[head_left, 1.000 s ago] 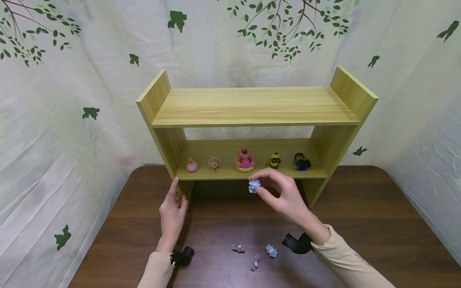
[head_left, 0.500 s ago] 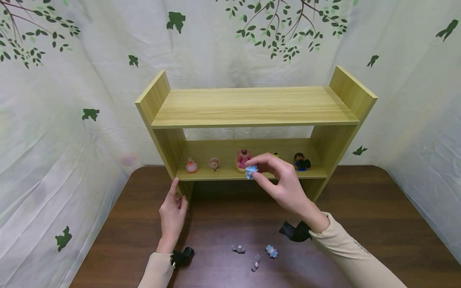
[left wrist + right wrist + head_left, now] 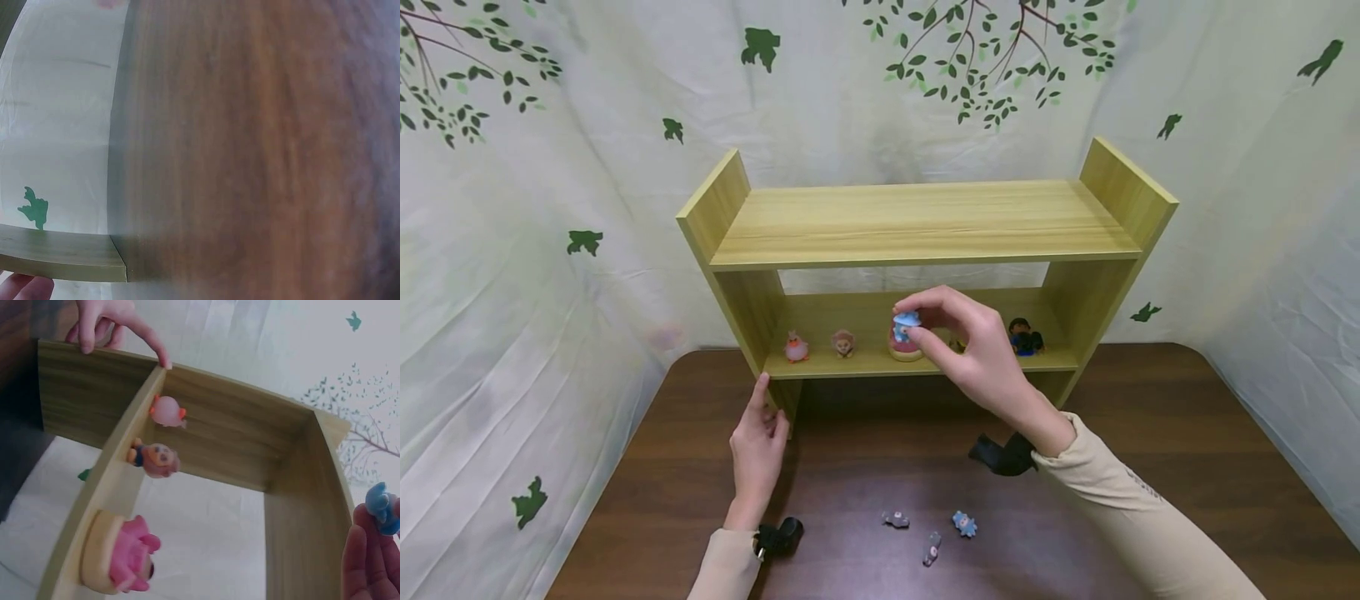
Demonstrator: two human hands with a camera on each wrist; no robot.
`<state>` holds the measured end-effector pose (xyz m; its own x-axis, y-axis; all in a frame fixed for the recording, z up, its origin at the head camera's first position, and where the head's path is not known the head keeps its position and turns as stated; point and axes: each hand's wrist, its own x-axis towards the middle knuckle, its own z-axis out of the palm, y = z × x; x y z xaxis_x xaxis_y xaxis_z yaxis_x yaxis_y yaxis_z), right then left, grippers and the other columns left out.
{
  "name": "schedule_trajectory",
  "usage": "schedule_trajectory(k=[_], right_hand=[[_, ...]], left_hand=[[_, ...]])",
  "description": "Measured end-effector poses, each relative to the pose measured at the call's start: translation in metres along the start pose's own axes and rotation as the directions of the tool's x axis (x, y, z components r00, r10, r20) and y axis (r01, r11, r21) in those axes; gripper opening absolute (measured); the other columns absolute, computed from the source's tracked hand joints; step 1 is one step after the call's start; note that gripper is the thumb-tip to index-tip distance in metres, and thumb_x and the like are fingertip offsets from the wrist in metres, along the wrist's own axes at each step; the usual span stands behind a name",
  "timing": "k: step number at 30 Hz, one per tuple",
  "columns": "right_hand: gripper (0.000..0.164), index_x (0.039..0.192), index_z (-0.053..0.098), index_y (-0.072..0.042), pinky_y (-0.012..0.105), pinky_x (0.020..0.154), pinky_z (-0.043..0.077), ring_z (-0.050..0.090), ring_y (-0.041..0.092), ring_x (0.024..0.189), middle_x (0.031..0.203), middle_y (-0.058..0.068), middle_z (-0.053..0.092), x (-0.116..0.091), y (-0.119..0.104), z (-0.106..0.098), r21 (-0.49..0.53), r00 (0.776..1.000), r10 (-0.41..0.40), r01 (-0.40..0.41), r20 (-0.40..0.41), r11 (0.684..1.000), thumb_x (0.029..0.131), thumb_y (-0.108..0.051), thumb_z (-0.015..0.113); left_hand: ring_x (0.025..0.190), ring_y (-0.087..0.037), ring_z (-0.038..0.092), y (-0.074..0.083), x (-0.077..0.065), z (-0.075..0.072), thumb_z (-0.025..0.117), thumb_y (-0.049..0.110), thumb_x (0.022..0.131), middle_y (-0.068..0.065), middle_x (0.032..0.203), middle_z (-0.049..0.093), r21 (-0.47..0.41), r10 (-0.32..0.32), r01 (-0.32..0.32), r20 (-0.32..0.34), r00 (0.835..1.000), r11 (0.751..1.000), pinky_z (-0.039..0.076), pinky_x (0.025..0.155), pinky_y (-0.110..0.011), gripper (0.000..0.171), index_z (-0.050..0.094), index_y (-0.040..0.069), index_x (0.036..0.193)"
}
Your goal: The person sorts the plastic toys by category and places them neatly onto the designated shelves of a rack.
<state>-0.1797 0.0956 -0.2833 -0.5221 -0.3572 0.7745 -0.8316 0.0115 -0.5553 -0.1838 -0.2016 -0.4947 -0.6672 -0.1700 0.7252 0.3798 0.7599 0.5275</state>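
My right hand (image 3: 985, 358) pinches a small blue figurine (image 3: 904, 327) between thumb and fingertips. It is held up in front of the shelf's middle level, overlapping a pink bear figure (image 3: 904, 354) in the head view. In the right wrist view the blue figurine (image 3: 377, 503) is at the right edge. My left hand (image 3: 758, 454) touches the front left edge of the wooden shelf (image 3: 925, 225), index finger extended to the middle board's corner. On that board stand a pink chick figure (image 3: 796, 348), a small brown-and-pink figure (image 3: 843, 342) and a dark-haired figure (image 3: 1023, 337).
A yellow-and-black figure (image 3: 957, 343) is mostly hidden behind my right hand. On the brown table (image 3: 850, 467) lie another blue figurine (image 3: 965, 524) and two small grey figurines, one grey figurine (image 3: 896, 519) farther left. A leaf-printed curtain (image 3: 827, 100) hangs behind.
My right hand has lifted the blue figurine up and slightly left, from below the middle board's edge to before the pink bear. The left hand stays at the shelf's edge.
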Motion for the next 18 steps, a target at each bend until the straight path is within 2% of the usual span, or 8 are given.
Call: schedule_trajectory(k=[11,18], right_hand=[[0.025,0.109,0.063,0.005,0.035,0.081,0.052,0.062,0.020,0.091,0.102,0.009,0.064,0.021,-0.006,-0.001,-0.014,0.999,-0.043,0.043,0.005,0.999,0.085,0.013,0.061],[0.023,0.109,0.063,0.006,0.034,0.079,0.052,0.063,0.018,0.088,0.099,0.009,0.065,0.034,-0.005,0.002,-0.018,0.998,-0.064,0.063,-0.003,0.998,0.087,0.010,0.061]], left_hand=[[0.060,-0.017,0.051,0.000,0.000,-0.001,0.062,-0.014,0.079,-0.012,0.077,0.052,0.004,0.017,-0.017,-0.006,1.000,1.000,0.047,0.053,-0.033,0.079,0.037,0.020,0.146],[0.060,-0.016,0.049,0.000,0.001,-0.001,0.061,-0.013,0.080,-0.011,0.078,0.051,-0.005,0.009,-0.009,-0.003,1.000,1.000,0.045,0.054,-0.028,0.078,0.038,0.021,0.147]])
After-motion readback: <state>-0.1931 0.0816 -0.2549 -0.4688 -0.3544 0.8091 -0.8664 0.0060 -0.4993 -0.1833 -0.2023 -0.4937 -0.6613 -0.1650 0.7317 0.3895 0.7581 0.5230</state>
